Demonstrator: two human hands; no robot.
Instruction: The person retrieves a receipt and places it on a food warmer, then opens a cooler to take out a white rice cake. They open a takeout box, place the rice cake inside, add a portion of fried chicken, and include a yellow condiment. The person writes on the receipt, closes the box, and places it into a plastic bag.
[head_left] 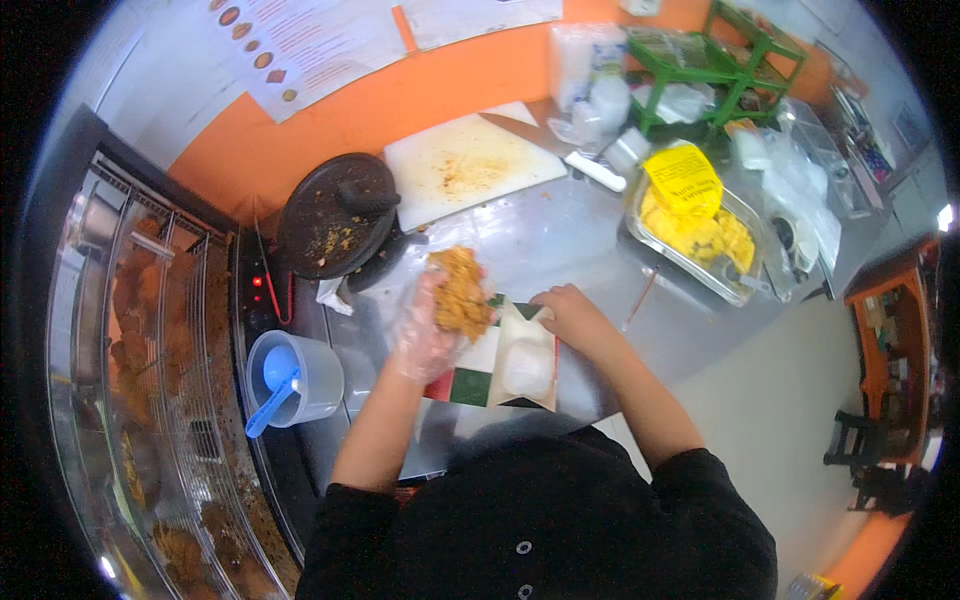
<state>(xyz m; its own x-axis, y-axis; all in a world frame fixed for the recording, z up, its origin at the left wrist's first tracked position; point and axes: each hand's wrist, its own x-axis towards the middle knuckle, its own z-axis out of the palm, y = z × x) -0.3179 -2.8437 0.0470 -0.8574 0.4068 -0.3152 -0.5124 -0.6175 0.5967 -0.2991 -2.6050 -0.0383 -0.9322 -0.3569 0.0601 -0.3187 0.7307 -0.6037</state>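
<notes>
My left hand (pixel 422 338), in a clear plastic glove, is closed around a piece of golden-brown fried chicken (pixel 460 292). It holds the chicken just above the left side of an opened paper food box (pixel 472 387) with green, white and red panels. Inside the box lies a rounded white bundle (pixel 528 368); whether it is wrapped rice I cannot make out. My bare right hand (pixel 572 316) grips the box's far right edge, fingers bent over the rim. The box rests on the steel table (pixel 590 240) close to my body.
At the far left stand a dark stone mortar (pixel 320 245) with a pestle and a white cutting board (pixel 430 190). A white-handled knife (pixel 597 172) lies beside a metal tray (pixel 690 275) of yellow food. A clear tub (pixel 315 385) holds a blue scoop; a glass display cabinet (pixel 185 400) borders the left.
</notes>
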